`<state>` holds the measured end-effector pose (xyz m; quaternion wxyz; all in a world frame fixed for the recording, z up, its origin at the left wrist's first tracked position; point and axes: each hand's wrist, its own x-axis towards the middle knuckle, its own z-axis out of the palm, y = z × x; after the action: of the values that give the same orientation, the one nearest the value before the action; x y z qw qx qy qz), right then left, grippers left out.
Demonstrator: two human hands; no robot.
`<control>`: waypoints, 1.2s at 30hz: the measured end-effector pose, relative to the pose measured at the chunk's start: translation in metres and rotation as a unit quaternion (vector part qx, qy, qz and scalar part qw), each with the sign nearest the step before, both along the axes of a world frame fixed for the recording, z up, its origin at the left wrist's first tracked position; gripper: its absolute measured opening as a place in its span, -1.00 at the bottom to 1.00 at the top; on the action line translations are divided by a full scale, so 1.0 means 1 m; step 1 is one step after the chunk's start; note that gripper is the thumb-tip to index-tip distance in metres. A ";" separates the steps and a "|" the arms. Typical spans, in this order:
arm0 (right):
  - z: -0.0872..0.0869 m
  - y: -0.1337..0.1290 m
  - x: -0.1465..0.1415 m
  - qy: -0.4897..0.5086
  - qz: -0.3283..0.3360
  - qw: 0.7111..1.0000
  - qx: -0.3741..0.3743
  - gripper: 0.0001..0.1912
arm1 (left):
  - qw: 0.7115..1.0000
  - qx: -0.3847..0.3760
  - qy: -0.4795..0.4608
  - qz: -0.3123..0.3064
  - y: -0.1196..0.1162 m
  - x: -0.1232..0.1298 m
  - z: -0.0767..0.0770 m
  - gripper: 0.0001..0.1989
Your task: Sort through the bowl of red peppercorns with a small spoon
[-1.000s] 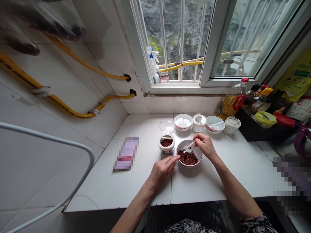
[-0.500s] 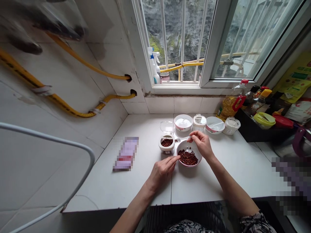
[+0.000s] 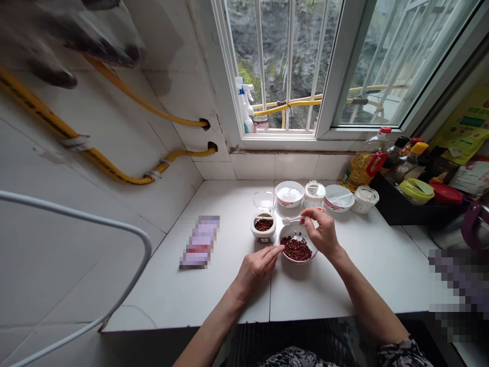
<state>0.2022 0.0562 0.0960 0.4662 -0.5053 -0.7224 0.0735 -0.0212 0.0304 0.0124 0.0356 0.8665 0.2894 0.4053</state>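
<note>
A small white spoon (image 3: 292,220) is pinched in the fingers of my right hand (image 3: 321,230), its scoop end pointing left above the far rim of a white bowl (image 3: 314,253). Dark reddish-brown peppercorn-like pieces (image 3: 297,248) lie in the bowl. My left hand (image 3: 259,266) rests at the bowl's left side with straight fingers, the fingertips over the rim; its thumb is largely hidden. Just left of the bowl stands a white seasoning jar (image 3: 263,235) with its clear lid (image 3: 264,200) flipped up, holding the same dark pieces (image 3: 263,224).
Behind stand a bowl of white powder (image 3: 289,194), a white jar (image 3: 315,192), a bowl with a white spoon (image 3: 339,198) and another jar (image 3: 365,199). An oil bottle (image 3: 364,165) is at the back right. A blurred purple packet (image 3: 200,242) lies left.
My right hand has moved the spoon slightly right, away from the jar, and its scoop end now shows above the bowl's rim. My left hand has stayed at the bowl.
</note>
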 end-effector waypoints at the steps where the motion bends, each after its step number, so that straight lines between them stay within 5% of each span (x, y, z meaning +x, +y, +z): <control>1: -0.002 0.001 0.005 -0.016 -0.008 1.000 -0.007 -0.84 | 1.000 0.000 0.002 0.001 0.000 0.000 0.000 -0.65; 9: -0.023 0.008 0.005 -0.088 0.020 0.994 -0.064 -0.82 | 1.000 -0.004 0.003 -0.001 0.000 0.000 0.001 -0.64; 23: -0.014 0.008 0.014 0.125 0.025 0.976 -0.175 -0.85 | 1.000 -0.007 0.002 -0.001 0.000 0.000 0.002 -0.63; 30: -0.022 0.009 0.008 0.003 0.007 0.992 -0.129 -0.83 | 1.000 -0.006 0.005 0.005 -0.001 -0.001 0.002 -0.63; 36: -0.020 0.007 0.005 0.088 0.050 0.977 -0.185 -0.85 | 1.000 -0.005 0.011 0.005 -0.001 -0.001 0.001 -0.62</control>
<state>0.2071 0.0635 0.0758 0.4218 -0.5375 -0.6770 0.2737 -0.0225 0.0299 0.0138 0.0344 0.8695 0.2957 0.3942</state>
